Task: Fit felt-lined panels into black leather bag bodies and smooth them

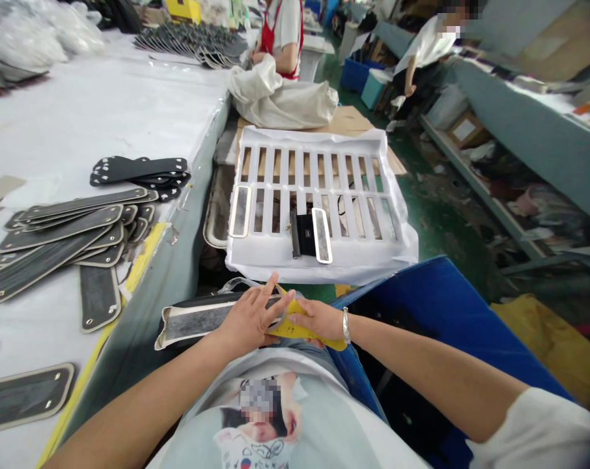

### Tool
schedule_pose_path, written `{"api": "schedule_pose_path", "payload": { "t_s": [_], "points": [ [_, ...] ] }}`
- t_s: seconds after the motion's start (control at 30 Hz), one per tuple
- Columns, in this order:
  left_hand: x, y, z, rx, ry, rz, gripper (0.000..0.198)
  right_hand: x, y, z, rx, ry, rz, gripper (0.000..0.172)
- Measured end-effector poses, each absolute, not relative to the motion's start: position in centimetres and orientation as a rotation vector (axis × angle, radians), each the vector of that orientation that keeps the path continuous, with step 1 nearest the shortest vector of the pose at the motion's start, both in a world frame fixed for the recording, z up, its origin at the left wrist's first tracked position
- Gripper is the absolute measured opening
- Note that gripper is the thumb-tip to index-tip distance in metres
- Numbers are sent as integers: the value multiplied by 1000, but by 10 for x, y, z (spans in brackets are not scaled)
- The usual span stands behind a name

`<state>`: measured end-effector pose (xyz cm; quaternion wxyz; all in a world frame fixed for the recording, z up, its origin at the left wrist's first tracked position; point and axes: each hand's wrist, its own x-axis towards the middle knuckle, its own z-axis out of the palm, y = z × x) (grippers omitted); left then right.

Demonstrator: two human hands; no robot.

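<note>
My left hand (250, 318) lies with fingers stretched flat on a long dark strap piece with a cream edge (192, 320) held across my lap. My right hand (318, 320), wearing a silver bracelet, grips a yellow flat tool (295, 329) against the strap's right end, just under my left fingertips. The two hands touch each other over the tool.
A white slatted tray (319, 195) ahead holds framed pieces and a small black piece (305, 234). Several dark strap pieces (65, 241) lie piled on the white table (80, 117) at left. A blue bin (422, 306) is at right. Another person in a red apron (282, 32) works at the far end.
</note>
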<state>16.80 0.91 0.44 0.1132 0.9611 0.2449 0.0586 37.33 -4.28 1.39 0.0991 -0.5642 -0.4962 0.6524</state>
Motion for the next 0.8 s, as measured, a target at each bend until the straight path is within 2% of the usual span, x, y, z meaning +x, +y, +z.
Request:
{"api": "schedule_pose_path", "payload": {
  "t_s": [0.2,0.33,0.43,0.6,0.8],
  "points": [
    [145,31,26,2607,594,89,120,355,-56,5,-1765,-1315,1712,26],
    [140,32,27,2576,727,26,105,352,-70,19,-1691,-1113,1642,31],
    [145,25,18,2659,766,32,96,352,-73,34,-1503,-783,1332,33],
    [157,13,7,2758,850,134,92,332,-47,41,-1153,-498,1033,28],
    [160,8,4,2809,898,147,89,306,-20,22,-1180,-499,925,33]
  ]
}}
